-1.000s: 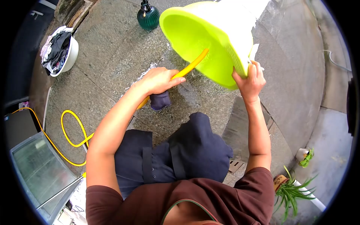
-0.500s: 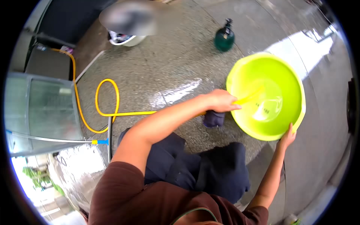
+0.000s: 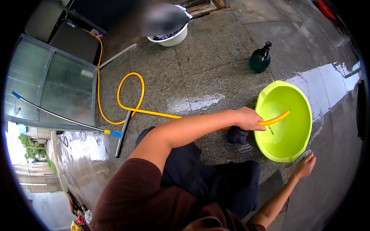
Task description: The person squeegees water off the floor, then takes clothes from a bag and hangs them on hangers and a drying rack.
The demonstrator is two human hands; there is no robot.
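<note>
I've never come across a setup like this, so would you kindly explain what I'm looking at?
There is no machine here: a person works with two bare hands, seen by a camera worn on the head, looking forward and down. The left hand grips a yellow hose, its end over a lime-green basin. The right hand is by the basin's lower rim; something small and pale shows at its fingertips, too unclear to name. On the partly wet paved ground stand a dark green bottle and a white tub with fabric in it. A long-handled squeegee is off to the left.
</note>
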